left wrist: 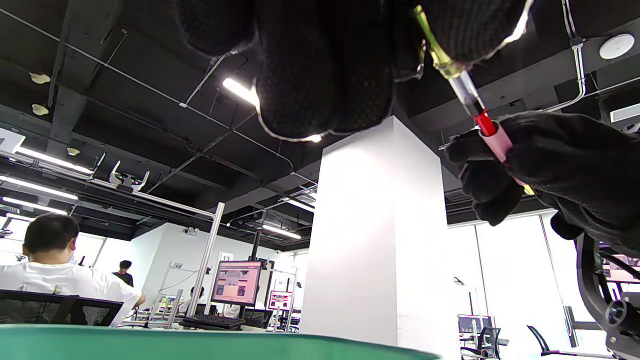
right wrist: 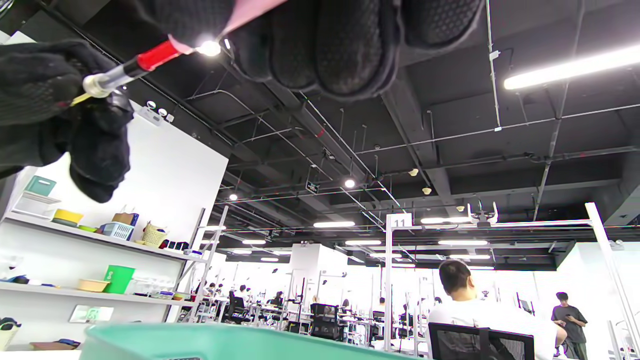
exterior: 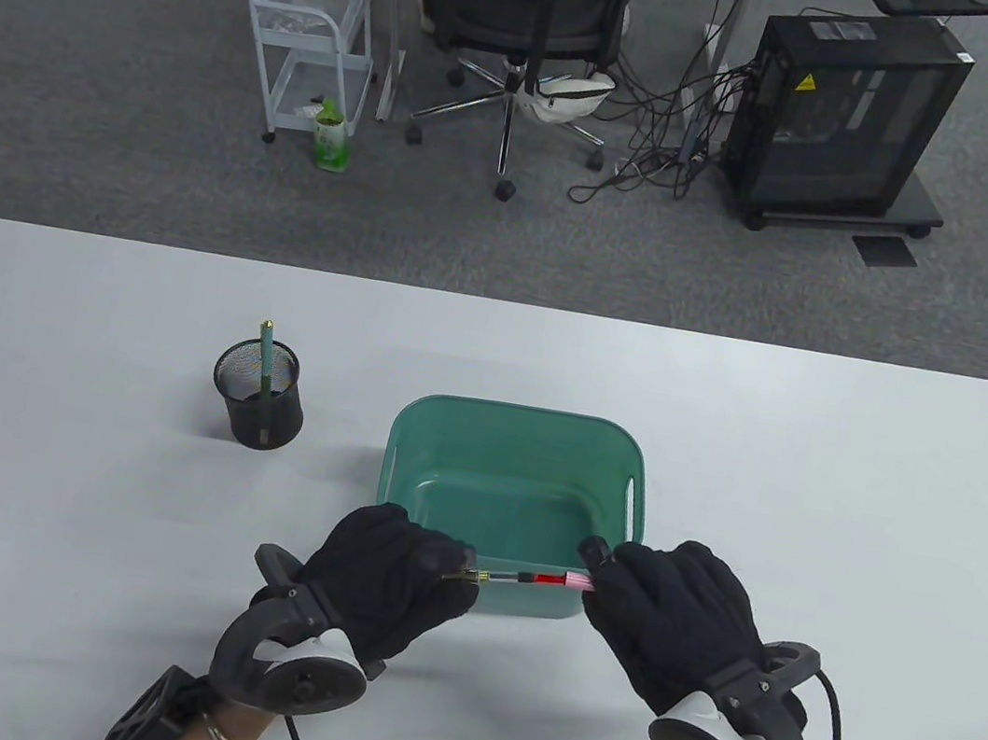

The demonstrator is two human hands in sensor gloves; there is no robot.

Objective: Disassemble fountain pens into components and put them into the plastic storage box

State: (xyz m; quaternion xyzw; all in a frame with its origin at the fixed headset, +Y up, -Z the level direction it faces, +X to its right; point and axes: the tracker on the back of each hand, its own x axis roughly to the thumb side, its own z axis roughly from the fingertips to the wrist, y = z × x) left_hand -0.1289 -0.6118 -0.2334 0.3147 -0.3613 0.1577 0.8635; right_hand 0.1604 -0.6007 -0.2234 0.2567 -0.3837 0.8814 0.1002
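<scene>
A fountain pen (exterior: 530, 578) is held level over the near rim of the green plastic storage box (exterior: 532, 424). My left hand (exterior: 394, 571) grips its yellow-green grip end (left wrist: 434, 50). My right hand (exterior: 662, 606) grips the pink barrel (exterior: 578, 581) (left wrist: 497, 142) (right wrist: 245, 12). Between the hands show a clear converter (left wrist: 466, 91) (right wrist: 107, 80) and a red section (exterior: 549, 580) (right wrist: 157, 54), drawn partly out of the barrel. Nothing shows inside the box. A second, green pen (exterior: 266, 356) stands in a black mesh cup (exterior: 259, 395) at the left.
The white table (exterior: 814, 490) stretches wide on both sides of the box. Beyond its far edge are an office chair (exterior: 525, 16), a white trolley (exterior: 310, 27) and a computer case (exterior: 844, 116) on the carpet. People sit at desks in the wrist views' background.
</scene>
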